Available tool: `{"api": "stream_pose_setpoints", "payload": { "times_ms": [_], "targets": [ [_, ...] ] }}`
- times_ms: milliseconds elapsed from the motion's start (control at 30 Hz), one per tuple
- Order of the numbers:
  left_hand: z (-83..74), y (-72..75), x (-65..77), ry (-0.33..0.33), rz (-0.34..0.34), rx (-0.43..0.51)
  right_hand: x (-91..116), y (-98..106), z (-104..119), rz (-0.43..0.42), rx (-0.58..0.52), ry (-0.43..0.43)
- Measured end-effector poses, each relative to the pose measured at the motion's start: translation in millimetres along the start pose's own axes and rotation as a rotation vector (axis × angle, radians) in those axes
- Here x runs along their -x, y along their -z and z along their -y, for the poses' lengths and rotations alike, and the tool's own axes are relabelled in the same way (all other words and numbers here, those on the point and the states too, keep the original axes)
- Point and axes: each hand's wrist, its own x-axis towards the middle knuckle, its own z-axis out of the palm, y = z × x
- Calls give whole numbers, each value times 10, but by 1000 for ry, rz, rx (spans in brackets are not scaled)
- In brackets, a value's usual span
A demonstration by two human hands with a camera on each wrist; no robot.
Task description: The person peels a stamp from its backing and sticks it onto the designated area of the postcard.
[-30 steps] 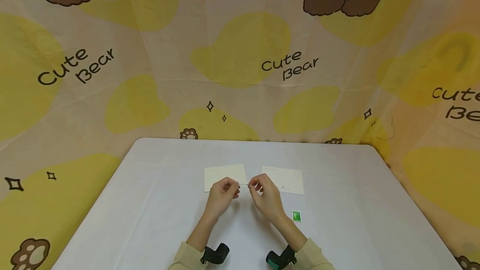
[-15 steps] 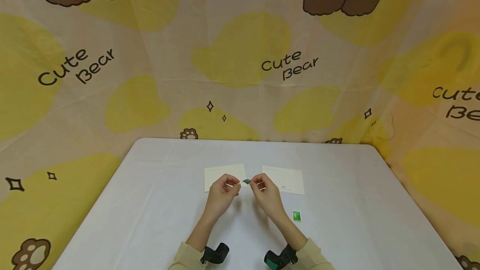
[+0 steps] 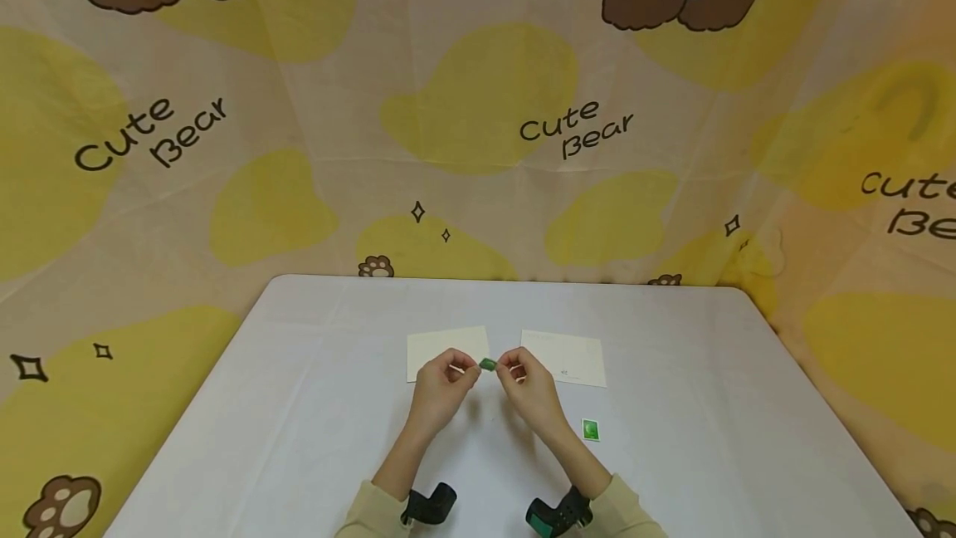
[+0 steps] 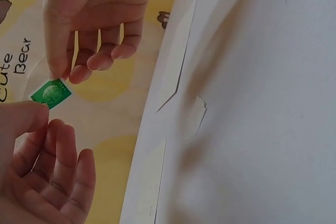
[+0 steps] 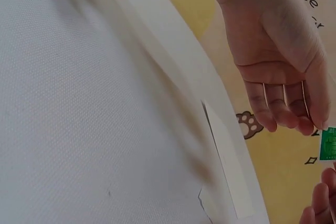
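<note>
A small green postage stamp [image 3: 488, 364] with a white border is raised over the table. My left hand [image 3: 442, 388] pinches one end of it between thumb and fingertip. From the other side my right hand [image 3: 529, 388] pinches the opposite corner. In the left wrist view the stamp [image 4: 51, 94] shows a pale globe design, with the left thumb at its lower edge and the right fingertips at its upper corner. The right wrist view cuts the stamp [image 5: 328, 144] off at its edge. A second green stamp [image 3: 591, 430] lies on the table beside the right forearm.
Two cream cards lie behind the hands, a left card [image 3: 441, 344] and a right card [image 3: 578, 359]. A small pale paper scrap [image 4: 199, 114] lies on the white table [image 3: 709, 413]. A patterned cloth [image 3: 478, 106] hangs behind the table's far edge.
The stamp has turned from almost edge-on to show its green face. My left fingertips, a little apart from it half a second ago, are now at its edge.
</note>
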Motion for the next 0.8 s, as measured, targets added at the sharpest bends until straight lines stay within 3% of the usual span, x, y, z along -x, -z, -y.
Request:
{"api": "stream_pose_setpoints", "payload": {
  "times_ms": [533, 800],
  "targets": [
    [50, -59, 18, -22, 131, -111, -51, 4, -18, -18, 7, 64],
    [59, -86, 20, -29, 89, -99, -46, -11, -15, -20, 1, 57]
  ]
}}
